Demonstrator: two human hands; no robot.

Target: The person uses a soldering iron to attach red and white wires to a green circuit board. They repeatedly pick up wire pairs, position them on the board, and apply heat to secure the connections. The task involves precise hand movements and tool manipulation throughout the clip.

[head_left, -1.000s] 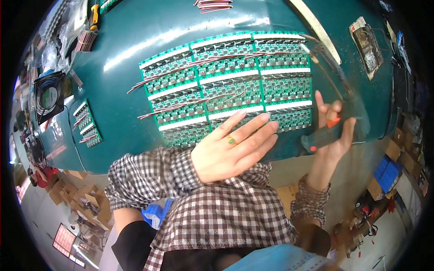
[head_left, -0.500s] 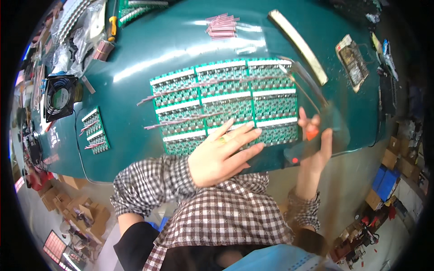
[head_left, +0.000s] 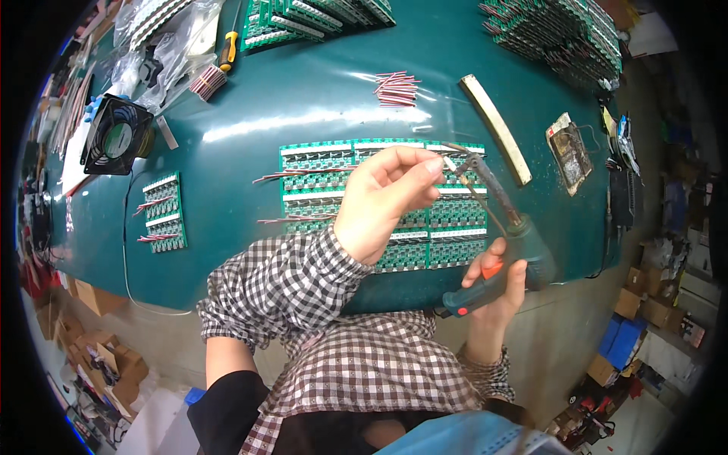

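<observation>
My right hand grips a teal soldering gun with an orange trigger and a red button. Its metal barrel and thin feed tube point up and left. My left hand is pinched at the tube's white tip; anything between those fingertips is too small to make out. Beneath both lies a block of green circuit boards in rows with white connector strips. Red and white wires stick out from its left side. My left hand hides part of the boards.
A bundle of short wires lies beyond the boards, beside a long pale bar. A dirty metal tray sits at right. To the left are a small wired board, a black fan and a screwdriver. Stacked boards stand far right.
My left hand has lifted off the boards and closed into a pinch by the soldering gun's tip. The gun has shifted slightly left and lower. The view has moved, showing more of the far table.
</observation>
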